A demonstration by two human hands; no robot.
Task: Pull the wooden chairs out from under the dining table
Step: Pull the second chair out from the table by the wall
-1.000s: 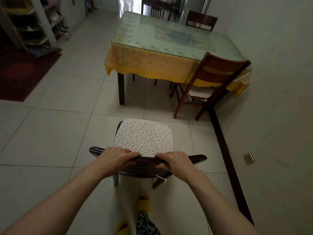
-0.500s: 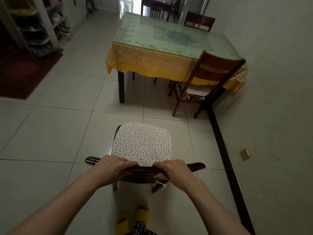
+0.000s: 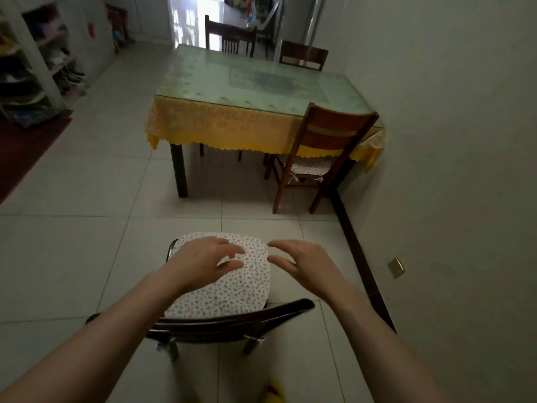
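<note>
Near chair (image 3: 215, 324), patterned cushion (image 3: 229, 286), stands on tiled floor (image 3: 72, 257) well clear of dining table (image 3: 247, 88). Left hand (image 3: 203, 261) and right hand (image 3: 305, 264): both released, fingers spread above cushion. Second chair (image 3: 328, 141) tucked at table's near right corner; two more at far side.

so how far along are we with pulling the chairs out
Done: the near chair with the dotted cushion stands on open floor, well clear of the table. In hand: nothing; the left hand and right hand are open above its seat, holding nothing. Left: the chair by the wall has its seat partly under the yellow cloth, and two more chairs stand at the table's far end.
</note>
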